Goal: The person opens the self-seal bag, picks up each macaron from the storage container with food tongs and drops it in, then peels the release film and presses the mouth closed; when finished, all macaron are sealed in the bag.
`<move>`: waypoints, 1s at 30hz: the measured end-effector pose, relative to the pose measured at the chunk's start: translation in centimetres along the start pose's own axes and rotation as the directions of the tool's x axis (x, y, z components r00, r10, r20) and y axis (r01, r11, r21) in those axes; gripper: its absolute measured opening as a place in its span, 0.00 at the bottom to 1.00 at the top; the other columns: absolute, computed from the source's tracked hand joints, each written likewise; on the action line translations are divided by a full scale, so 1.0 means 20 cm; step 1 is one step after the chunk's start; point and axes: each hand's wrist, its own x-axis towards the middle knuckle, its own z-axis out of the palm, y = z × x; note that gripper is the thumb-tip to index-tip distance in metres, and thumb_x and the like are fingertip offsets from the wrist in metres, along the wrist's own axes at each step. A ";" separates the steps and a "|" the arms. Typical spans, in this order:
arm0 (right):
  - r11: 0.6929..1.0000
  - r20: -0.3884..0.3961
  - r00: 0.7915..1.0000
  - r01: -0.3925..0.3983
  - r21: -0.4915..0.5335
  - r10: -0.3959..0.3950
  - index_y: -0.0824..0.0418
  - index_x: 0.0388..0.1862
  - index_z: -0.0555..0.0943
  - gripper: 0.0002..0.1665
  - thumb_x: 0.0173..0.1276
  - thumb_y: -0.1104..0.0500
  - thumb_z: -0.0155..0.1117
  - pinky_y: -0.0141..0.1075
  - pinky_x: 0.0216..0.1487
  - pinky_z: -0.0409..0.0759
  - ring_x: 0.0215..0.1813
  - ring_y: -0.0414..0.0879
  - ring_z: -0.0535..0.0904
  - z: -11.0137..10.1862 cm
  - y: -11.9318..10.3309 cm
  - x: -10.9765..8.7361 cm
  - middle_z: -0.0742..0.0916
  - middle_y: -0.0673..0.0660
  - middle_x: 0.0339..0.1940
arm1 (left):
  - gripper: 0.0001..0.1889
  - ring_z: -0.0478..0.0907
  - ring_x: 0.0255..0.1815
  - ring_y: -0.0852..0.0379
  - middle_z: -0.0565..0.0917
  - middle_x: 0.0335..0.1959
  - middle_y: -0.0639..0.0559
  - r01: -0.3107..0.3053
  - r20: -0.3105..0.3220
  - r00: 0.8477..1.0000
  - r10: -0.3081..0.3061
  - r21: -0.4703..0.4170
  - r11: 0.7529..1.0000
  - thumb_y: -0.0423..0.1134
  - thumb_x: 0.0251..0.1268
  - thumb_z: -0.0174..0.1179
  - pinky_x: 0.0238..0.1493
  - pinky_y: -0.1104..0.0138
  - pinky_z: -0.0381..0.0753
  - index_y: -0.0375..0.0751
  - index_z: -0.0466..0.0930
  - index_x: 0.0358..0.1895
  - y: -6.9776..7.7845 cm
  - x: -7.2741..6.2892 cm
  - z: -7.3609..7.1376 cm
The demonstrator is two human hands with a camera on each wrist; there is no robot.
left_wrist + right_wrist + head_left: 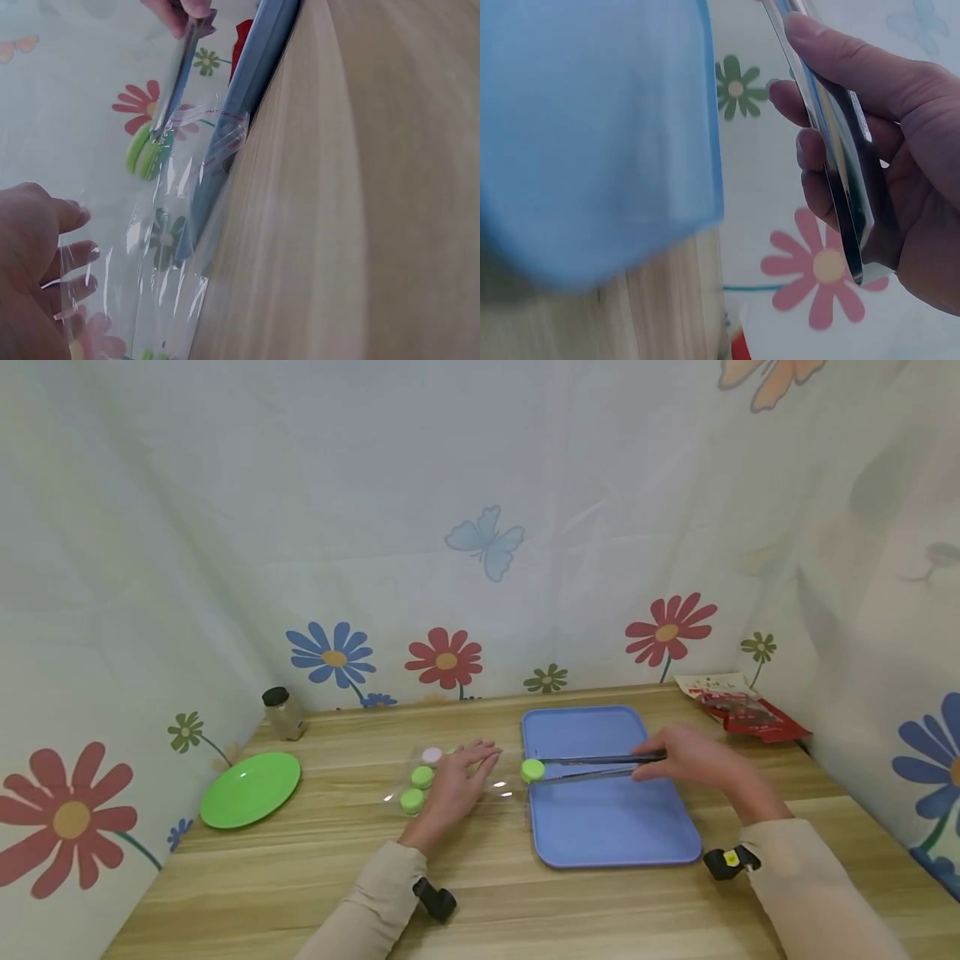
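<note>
1. My right hand (693,764) is clamped on the metal tongs (588,760), which I hold out across the blue tray (607,835), and their tips grip a green macaron (532,770).
2. That macaron overlaps the tray's left rim in the head view; the left wrist view shows it raised, so I judge it lifted but not set down. (Whether it is past the rim, I can't tell.)
3. My left hand (453,781) is to the left of the tray, fingers extended and a little apart, over the clear plastic package (176,292); I can't tell how firmly it presses.
4. Done, as far as I can judge: this one macaron is out of its place and in the tongs.
5. Left: a pale pink macaron (431,756) and two green macarons (412,801) show plainly in the package, left of the tray, with more green partly hidden by my hand, so I won't give a full count. I'd call it an early stage, with most of the visible macarons yet to be lifted.
6. Farther left of the tray is a green plate (251,791), which I'm not touching.
</note>
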 end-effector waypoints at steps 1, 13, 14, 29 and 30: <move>1.000 -0.002 1.000 0.003 -0.009 -0.003 0.67 0.51 0.87 0.27 0.60 0.49 0.76 0.35 0.35 0.81 0.35 0.40 0.80 0.01 -0.02 0.02 0.90 0.56 0.41 | 0.13 0.71 0.69 0.46 0.81 0.61 0.44 -0.001 -0.001 1.000 0.001 -0.003 1.000 0.39 0.75 0.59 0.75 0.52 0.58 0.38 0.86 0.53 0.00 0.00 0.00; 0.999 0.050 0.999 -0.004 -0.054 0.007 0.61 0.52 0.88 0.22 0.62 0.51 0.75 0.35 0.34 0.75 0.33 0.41 0.75 0.13 -0.26 0.26 0.88 0.47 0.34 | 0.12 0.72 0.69 0.47 0.82 0.61 0.45 -0.010 0.006 1.000 0.011 -0.036 0.999 0.40 0.74 0.59 0.74 0.51 0.60 0.40 0.86 0.53 -0.01 0.01 -0.01; 0.998 0.049 0.999 -0.007 -0.065 0.010 0.61 0.52 0.88 0.22 0.62 0.50 0.76 0.35 0.35 0.76 0.34 0.41 0.75 0.14 -0.28 0.28 0.88 0.47 0.36 | 0.12 0.72 0.68 0.47 0.82 0.60 0.45 -0.011 0.004 1.000 0.011 -0.031 0.999 0.40 0.74 0.59 0.74 0.50 0.61 0.40 0.87 0.52 -0.01 0.01 -0.01; 0.982 0.053 0.995 0.097 -0.165 -0.089 0.61 0.50 0.89 0.23 0.61 0.47 0.76 0.40 0.43 0.83 0.41 0.42 0.83 0.32 -0.44 0.42 0.90 0.52 0.42 | 0.11 0.75 0.65 0.41 0.84 0.56 0.40 -0.051 0.001 0.999 0.051 -0.013 0.999 0.37 0.73 0.60 0.71 0.47 0.65 0.36 0.87 0.50 0.02 -0.01 0.01; 0.982 0.054 0.994 0.102 -0.161 -0.094 0.61 0.50 0.88 0.23 0.62 0.48 0.76 0.40 0.43 0.83 0.41 0.43 0.83 0.33 -0.44 0.42 0.90 0.53 0.42 | 0.11 0.76 0.65 0.41 0.84 0.56 0.40 -0.050 0.000 0.999 0.050 -0.008 0.999 0.38 0.73 0.60 0.71 0.47 0.65 0.36 0.87 0.50 0.02 -0.01 0.01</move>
